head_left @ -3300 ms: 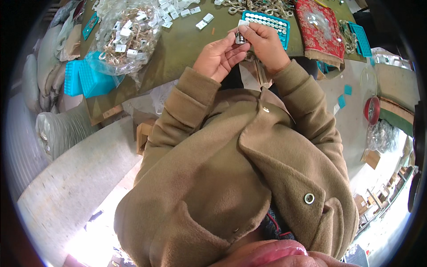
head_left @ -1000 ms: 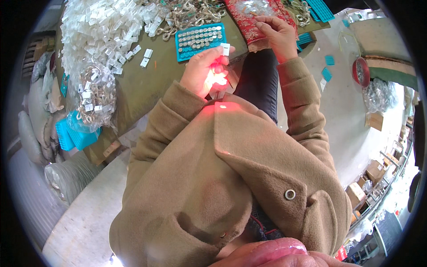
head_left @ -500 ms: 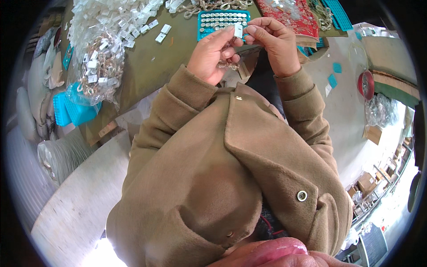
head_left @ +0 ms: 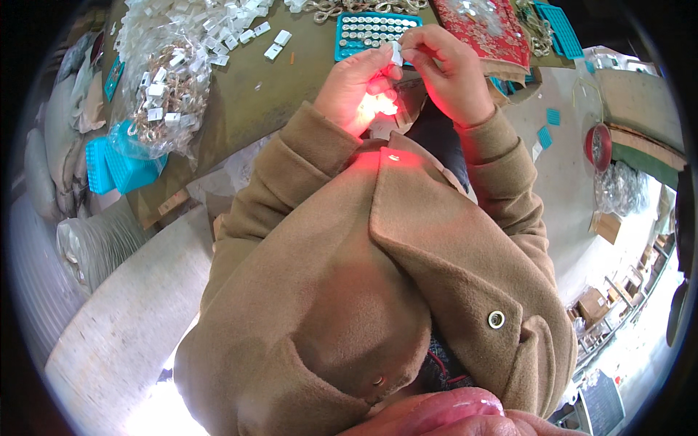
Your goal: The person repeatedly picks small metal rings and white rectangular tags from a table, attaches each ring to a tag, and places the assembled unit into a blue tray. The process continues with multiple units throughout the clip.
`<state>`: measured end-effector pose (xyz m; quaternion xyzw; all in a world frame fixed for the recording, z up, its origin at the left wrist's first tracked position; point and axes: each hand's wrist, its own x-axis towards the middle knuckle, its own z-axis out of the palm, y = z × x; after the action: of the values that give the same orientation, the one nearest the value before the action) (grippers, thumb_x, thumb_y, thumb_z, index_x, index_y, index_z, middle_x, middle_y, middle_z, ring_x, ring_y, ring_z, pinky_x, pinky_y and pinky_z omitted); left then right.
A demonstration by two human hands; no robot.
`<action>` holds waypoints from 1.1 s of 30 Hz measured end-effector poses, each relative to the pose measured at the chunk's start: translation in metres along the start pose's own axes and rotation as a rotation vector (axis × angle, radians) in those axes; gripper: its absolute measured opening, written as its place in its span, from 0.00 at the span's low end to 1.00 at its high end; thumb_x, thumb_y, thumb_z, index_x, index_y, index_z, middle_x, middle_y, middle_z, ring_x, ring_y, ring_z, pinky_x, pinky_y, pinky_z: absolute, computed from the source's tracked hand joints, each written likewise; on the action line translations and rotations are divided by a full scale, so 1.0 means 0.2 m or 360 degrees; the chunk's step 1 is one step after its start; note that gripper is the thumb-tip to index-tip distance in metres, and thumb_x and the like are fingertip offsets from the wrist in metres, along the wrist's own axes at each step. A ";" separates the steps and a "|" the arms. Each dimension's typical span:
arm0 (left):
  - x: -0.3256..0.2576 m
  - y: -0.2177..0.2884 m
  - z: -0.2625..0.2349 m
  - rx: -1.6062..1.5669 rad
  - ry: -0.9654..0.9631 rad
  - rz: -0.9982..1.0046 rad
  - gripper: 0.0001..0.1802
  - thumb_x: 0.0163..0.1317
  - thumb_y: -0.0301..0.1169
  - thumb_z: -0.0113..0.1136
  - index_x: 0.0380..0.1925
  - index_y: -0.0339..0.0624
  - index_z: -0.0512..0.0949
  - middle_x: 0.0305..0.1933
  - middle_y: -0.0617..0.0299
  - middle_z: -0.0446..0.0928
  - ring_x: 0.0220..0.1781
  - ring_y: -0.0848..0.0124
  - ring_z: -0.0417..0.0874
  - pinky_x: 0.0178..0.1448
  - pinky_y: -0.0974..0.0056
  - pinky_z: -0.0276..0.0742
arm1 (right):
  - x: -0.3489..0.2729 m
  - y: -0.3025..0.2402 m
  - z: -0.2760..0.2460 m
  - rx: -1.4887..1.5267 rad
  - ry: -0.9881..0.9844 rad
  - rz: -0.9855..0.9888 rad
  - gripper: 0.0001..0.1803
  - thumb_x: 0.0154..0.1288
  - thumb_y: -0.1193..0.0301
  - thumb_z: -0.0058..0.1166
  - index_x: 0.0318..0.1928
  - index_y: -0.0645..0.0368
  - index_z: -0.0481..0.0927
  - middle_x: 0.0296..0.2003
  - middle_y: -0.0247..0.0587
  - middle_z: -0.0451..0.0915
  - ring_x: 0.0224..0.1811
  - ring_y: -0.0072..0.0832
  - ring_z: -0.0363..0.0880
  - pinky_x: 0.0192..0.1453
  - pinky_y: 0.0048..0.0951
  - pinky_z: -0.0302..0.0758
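Observation:
My left hand (head_left: 350,89) holds a small white battery box (head_left: 396,53) upright between thumb and fingers. From that hand hangs a bunched LED string light (head_left: 380,106), glowing bright red below the fingers and tinting both hands and my coat. My right hand (head_left: 456,76) is closed, its thumb and fingertips pinched at the box's right edge. What exactly lies under these fingertips is hidden. Just beyond my hands sits a teal tray (head_left: 339,49) with rows of round silver button cells (head_left: 374,27); my fingers cover its near right part.
White battery boxes (head_left: 211,29) lie heaped at the far left, beside a clear bag (head_left: 171,94) of boxed light strings. Teal trays (head_left: 131,167) hang at the table's left edge. Red patterned cloth (head_left: 494,43) covers the far right. A red bowl (head_left: 598,147) stands beyond the table.
The string light in my left hand has come on red; it was unlit before. The white box has turned more edge-on, with my right fingers closer around it. The view has shifted slightly.

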<state>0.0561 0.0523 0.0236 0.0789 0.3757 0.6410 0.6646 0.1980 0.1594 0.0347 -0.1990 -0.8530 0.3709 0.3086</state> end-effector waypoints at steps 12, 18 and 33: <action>0.02 0.08 -0.07 -0.0094 0.0066 -0.0056 0.10 0.68 0.37 0.57 0.32 0.43 0.76 0.27 0.68 0.74 0.20 0.81 0.67 0.28 0.71 0.67 | 0.05 0.08 0.09 0.0725 -0.0043 0.0325 0.07 0.67 0.76 0.56 0.42 0.66 0.80 0.40 0.33 0.81 0.44 0.19 0.78 0.51 0.21 0.75; 0.05 0.05 -0.05 -0.0105 0.0124 -0.0113 0.10 0.71 0.37 0.53 0.37 0.43 0.75 0.29 0.68 0.75 0.19 0.86 0.64 0.28 0.77 0.66 | 0.04 0.08 0.11 0.0274 -0.0004 0.0231 0.05 0.67 0.78 0.54 0.42 0.65 0.78 0.37 0.35 0.81 0.40 0.19 0.78 0.47 0.21 0.75; 0.07 0.07 -0.09 0.0625 0.0357 0.0288 0.09 0.69 0.36 0.56 0.37 0.41 0.75 0.27 0.68 0.74 0.19 0.85 0.64 0.25 0.76 0.66 | 0.08 0.08 0.22 -0.0062 0.0050 -0.0056 0.10 0.60 0.83 0.55 0.43 0.63 0.78 0.38 0.44 0.81 0.40 0.38 0.82 0.46 0.29 0.77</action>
<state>0.0319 0.0597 0.0141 0.1682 0.5559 0.6174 0.5306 0.1577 0.1563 0.0058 -0.1956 -0.8586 0.3455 0.3244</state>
